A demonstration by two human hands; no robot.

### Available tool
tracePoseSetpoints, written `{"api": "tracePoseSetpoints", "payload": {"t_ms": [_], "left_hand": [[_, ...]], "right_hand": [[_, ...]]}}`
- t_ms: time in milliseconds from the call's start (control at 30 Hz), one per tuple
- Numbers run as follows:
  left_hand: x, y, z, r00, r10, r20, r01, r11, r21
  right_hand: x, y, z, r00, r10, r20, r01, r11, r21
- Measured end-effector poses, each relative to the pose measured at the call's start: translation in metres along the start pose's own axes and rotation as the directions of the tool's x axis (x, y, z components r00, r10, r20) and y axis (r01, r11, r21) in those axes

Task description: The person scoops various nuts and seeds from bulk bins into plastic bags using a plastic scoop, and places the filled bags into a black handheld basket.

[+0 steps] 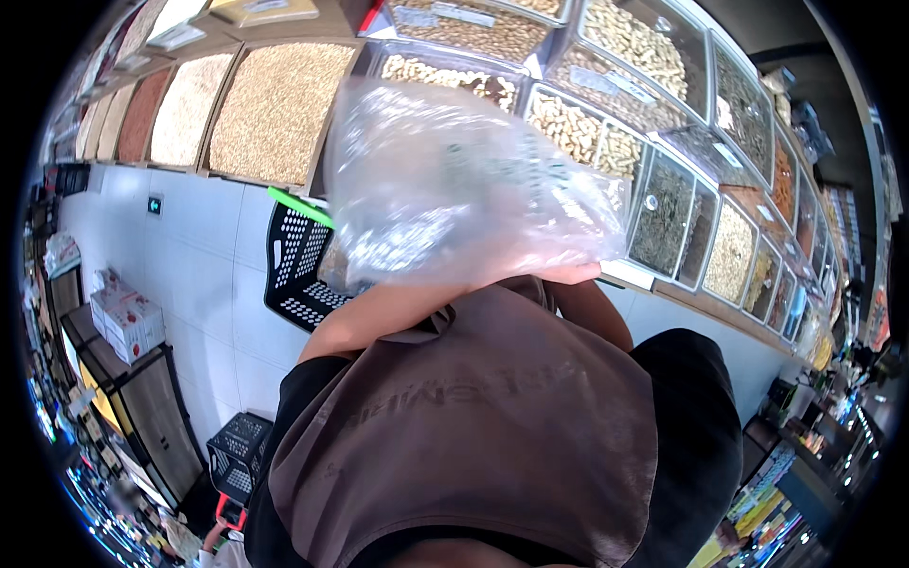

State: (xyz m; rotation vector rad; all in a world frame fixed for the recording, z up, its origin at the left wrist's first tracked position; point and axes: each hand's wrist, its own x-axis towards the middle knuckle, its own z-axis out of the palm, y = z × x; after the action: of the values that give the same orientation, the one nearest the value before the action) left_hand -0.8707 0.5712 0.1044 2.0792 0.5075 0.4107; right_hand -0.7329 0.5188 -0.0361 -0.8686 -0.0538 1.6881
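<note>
A large clear plastic bag (pixel 454 177), bearing green print, spreads in front of my chest, blurred in places. My left forearm crosses to the right along its near edge. At the bag's near right corner, the partly covered fingers of my left hand (pixel 568 272) grip the plastic. My right forearm comes in below that spot, but the bag and my left hand hide my right hand. Just beyond the bag are clear bins of peanuts in the shell (pixel 564 128) and other shelled-looking nuts (pixel 426 71). What the bag contains cannot be made out.
Wooden bins of grain (pixel 277 113) run off to the left. Clear bins of dark seeds (pixel 660 220) continue right. A black perforated basket (pixel 295 263) is beside my left arm, another (pixel 240 454) behind. Cartons (pixel 128 319) sit on a cabinet; a person's arm shows lower left.
</note>
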Motion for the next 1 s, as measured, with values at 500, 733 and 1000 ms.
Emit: {"api": "tracePoseSetpoints", "payload": {"t_ms": [500, 733, 1000], "left_hand": [[-0.127, -0.195, 0.062, 0.887, -0.459, -0.046, 0.428, 0.857, -0.286], [-0.378, -0.310, 0.094, 0.165, -0.971, -0.174, 0.894, 0.222, -0.388], [-0.525, -0.292, 0.174, -0.244, -0.968, -0.057, 0.406, -0.049, -0.912]], "right_hand": [[-0.076, -0.199, -0.098, 0.578, -0.813, -0.066, -0.313, -0.147, -0.938], [-0.040, -0.162, -0.015, 0.454, -0.848, 0.273, -0.405, -0.469, -0.785], [0.038, 0.033, 0.176, 0.704, -0.326, 0.632, 0.465, -0.460, -0.756]]}}
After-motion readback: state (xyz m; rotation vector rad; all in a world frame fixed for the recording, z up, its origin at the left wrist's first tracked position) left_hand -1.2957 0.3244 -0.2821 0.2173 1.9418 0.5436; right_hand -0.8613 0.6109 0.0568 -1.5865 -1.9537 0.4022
